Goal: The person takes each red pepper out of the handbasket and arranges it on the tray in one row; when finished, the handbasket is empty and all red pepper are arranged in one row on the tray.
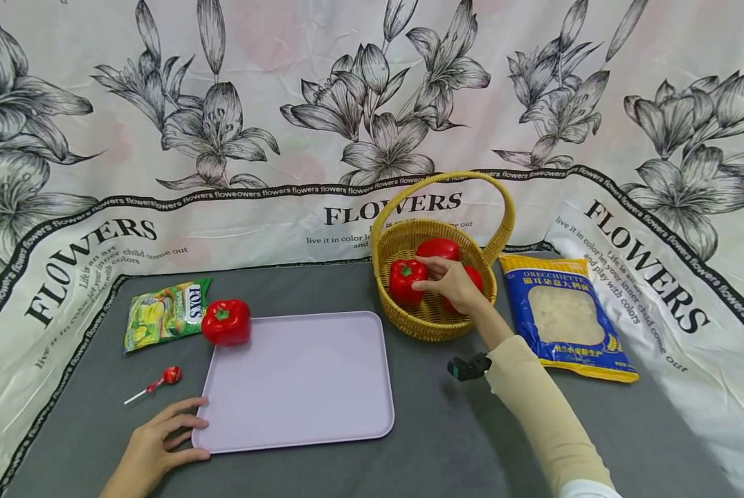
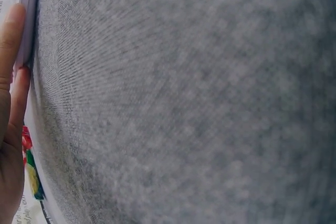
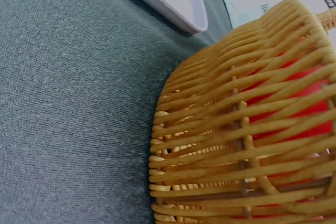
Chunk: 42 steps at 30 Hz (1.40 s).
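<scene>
While my left hand [image 1: 156,441] rests, fingers loosely extended, against left edge of tray [image 1: 297,380], likely steadying it, my right hand [image 1: 452,282] reaches inside basket [image 1: 424,332], fingertips at leftmost pepper [image 1: 405,285] there; whether pinched, cannot tell.

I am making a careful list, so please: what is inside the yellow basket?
The basket holds a red pepper, a red object at the back, and more red partly covered by the right hand. What lies beneath them is hidden.
</scene>
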Tool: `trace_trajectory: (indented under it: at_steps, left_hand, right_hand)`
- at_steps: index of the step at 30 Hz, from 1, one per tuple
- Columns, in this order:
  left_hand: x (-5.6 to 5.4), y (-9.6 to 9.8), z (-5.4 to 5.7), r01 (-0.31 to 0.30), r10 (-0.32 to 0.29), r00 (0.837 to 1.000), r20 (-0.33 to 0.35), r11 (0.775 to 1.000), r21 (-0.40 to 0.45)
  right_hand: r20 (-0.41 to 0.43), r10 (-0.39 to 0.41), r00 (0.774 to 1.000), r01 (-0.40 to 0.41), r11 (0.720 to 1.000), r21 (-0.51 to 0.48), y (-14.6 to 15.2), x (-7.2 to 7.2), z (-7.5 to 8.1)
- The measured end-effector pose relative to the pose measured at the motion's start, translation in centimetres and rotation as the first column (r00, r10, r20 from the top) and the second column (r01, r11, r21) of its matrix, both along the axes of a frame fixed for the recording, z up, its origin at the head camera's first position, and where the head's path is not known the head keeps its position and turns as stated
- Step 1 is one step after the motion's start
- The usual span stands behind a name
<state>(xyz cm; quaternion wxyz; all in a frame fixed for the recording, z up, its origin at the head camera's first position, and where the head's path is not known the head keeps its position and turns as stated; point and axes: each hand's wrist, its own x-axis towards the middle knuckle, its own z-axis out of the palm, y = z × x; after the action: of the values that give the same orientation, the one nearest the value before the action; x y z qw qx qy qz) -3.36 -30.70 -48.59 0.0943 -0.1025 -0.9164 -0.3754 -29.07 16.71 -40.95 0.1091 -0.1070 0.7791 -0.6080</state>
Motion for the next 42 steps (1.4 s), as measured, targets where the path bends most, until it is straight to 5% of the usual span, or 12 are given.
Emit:
trace_trajectory:
  at_steps: [12, 42]
  left_hand:
    - [0.0, -0.2, 0.0, -0.015, 0.015, 0.999, 0.034, 1.0, -0.012]
    - [0.0, 0.0, -0.4, 0.044, -0.042, 0.996, -0.078, 0.999, 0.026]
  right_hand:
    - [-0.001, 0.025, 1.0, -0.025, 0.994, -0.103, 0.2, 0.4, 1.5]
    - [-0.02, 0.192, 0.981, -0.193, 0.974, -0.117, -1.8, 4.9, 6.0]
